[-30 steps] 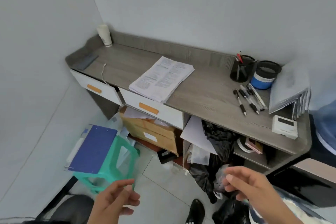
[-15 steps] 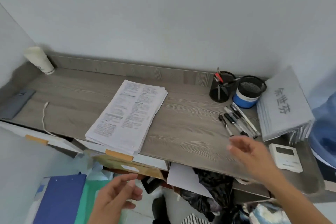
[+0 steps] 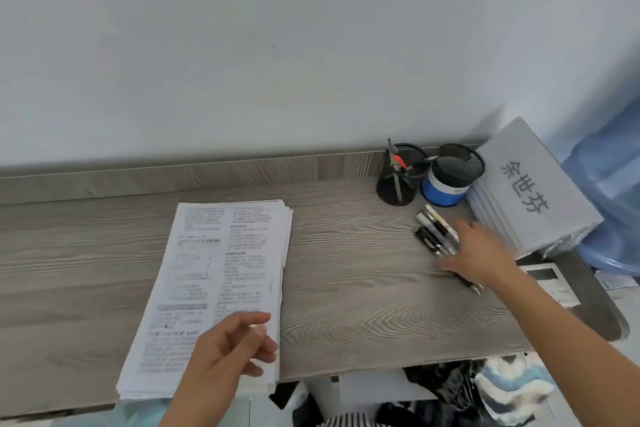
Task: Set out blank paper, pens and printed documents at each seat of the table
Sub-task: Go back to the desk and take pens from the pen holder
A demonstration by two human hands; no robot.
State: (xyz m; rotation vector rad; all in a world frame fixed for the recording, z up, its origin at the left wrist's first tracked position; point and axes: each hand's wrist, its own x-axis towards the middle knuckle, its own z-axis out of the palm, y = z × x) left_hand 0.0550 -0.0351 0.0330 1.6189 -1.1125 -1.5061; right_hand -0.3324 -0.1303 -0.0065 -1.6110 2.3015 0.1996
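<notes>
- The pens (image 3: 434, 232) lie bundled on the desk (image 3: 346, 288), so the right hand (image 3: 479, 253) lays spread, straight fingers over them, likely to gather them (no pinch visible).
- The left hand (image 3: 225, 354) hovers loosely curled, holding nothing, above the printed documents (image 3: 214, 274) stacked at the desk's near edge.

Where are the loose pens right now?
Head view, desk's right side: loose pens lie partly under the right hand, just in front of the blue mesh cup.
</notes>
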